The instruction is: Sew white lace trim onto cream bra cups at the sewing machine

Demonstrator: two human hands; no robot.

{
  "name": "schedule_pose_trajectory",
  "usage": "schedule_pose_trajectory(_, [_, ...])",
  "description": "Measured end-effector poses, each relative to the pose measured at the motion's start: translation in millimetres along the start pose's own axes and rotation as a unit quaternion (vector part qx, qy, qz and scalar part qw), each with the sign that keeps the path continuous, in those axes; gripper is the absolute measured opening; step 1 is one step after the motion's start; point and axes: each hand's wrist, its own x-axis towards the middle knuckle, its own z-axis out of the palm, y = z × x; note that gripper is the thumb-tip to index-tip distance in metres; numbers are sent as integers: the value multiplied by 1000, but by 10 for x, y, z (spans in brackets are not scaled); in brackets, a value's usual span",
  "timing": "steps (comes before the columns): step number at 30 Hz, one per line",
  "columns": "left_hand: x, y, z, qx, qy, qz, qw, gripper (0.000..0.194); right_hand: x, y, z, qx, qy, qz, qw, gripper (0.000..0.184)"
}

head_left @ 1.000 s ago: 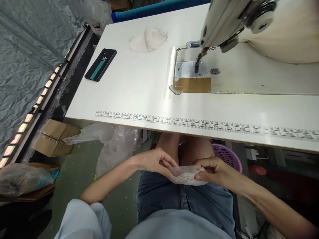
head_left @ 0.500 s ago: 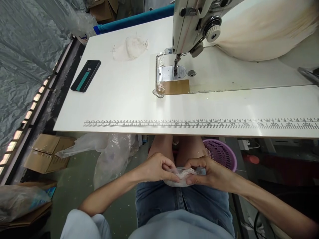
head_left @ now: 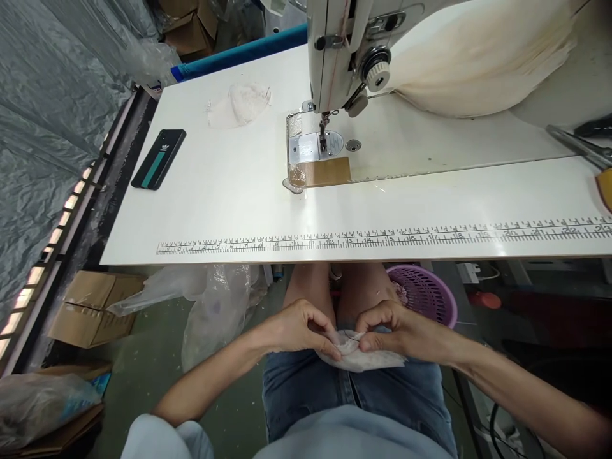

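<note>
A small piece of thin white fabric (head_left: 361, 362) is held over my lap, below the table's front edge. My left hand (head_left: 313, 331) pinches its left side between thumb and fingers. On the other side, my right hand (head_left: 389, 328) grips the upper edge with thumb and forefinger close together. The cloth spreads out under the right hand with a ragged right end. A dark thin line, perhaps a thread, shows on it between the two hands.
The sewing machine (head_left: 329, 76) stands on the white table (head_left: 215, 204). Pale cloth (head_left: 478, 64) lies behind it, scissors (head_left: 578, 145) at the right. A phone (head_left: 159, 159) and a thin fabric piece (head_left: 241, 105) lie on the left. A purple basket (head_left: 447, 299) sits under the table.
The fabric has been turned and spread, so more of it hangs below and right of my right hand. The head view has shifted slightly right, bringing more of the scissors into sight.
</note>
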Motion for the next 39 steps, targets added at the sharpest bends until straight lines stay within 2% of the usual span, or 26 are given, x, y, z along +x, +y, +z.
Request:
schedule_pose_trajectory(7, [-13, -3, -2, 31, 23, -1, 999, 24, 18, -30, 16, -5, 4, -2, 1000, 30])
schedule_pose_trajectory(11, [-26, -15, -15, 49, 35, 1, 998, 24, 27, -14, 22, -43, 36, -18, 998, 33])
schedule_pose_trajectory(17, [-80, 24, 0, 106, 60, 41, 992, 21, 23, 46, 17, -84, 61, -34, 994, 36])
schedule_pose_trajectory(22, [-84, 93, 23, 105, 38, 48, 993, 31, 42, 8, 38, -81, 65, -56, 993, 36])
schedule_pose_trajectory(25, [-53, 94, 46, 94, 51, 31, 994, 37, 42, -23, 53, -77, 65, -54, 993, 37])
schedule_pose_trajectory(32, [-16, 56, 91, 43, 62, 15, 997, 29, 36, -33, 31, -84, 71, -49, 993, 29])
schedule_pose_trajectory(36, [-33, 72, 87, 63, 74, 19, 995, 25, 46, 3, 16, -63, 82, -58, 993, 28])
schedule_pose_trajectory(39, [-38, 92, 85, 86, 73, 26, 993, 23, 46, 17, 12, -15, 65, -35, 997, 29])
